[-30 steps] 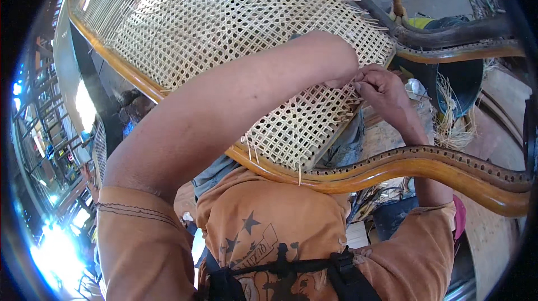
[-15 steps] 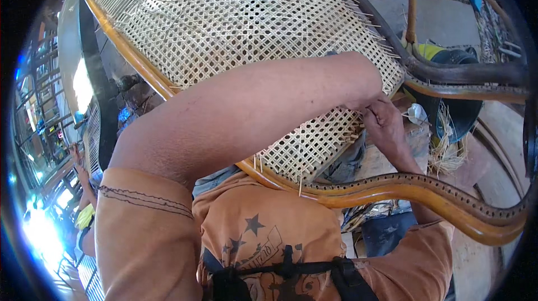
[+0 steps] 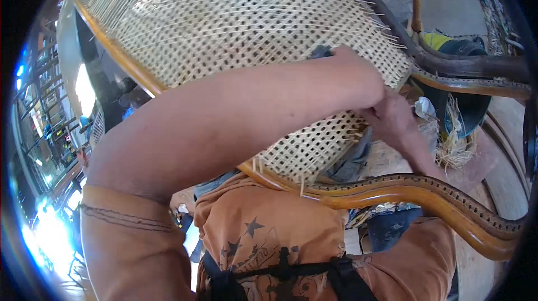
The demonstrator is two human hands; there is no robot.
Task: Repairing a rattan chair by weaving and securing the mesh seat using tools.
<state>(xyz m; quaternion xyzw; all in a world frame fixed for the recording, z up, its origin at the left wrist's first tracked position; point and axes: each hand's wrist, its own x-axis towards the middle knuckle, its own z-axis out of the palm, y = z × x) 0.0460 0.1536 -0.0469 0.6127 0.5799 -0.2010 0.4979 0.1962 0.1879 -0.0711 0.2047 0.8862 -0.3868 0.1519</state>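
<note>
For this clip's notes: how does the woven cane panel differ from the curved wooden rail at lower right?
Shape: the cane panel is a broad sheet, while the wooden rail is narrow and sweeps in a curve.
Colour: the panel is pale straw; the rail is glossy orange-brown.
Openings: the panel is an open lattice, whereas the rail is solid with a row of small dark holes.
Shared: both have many small openings.

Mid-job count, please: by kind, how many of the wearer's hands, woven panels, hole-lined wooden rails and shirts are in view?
Bare hands: 2 (left hand, right hand)
Pale woven cane panel: 1
Curved orange-brown wooden rails with rows of holes: 2 (near rail, far rail)
Orange-brown cloth shirt: 1
Total: 6
</note>
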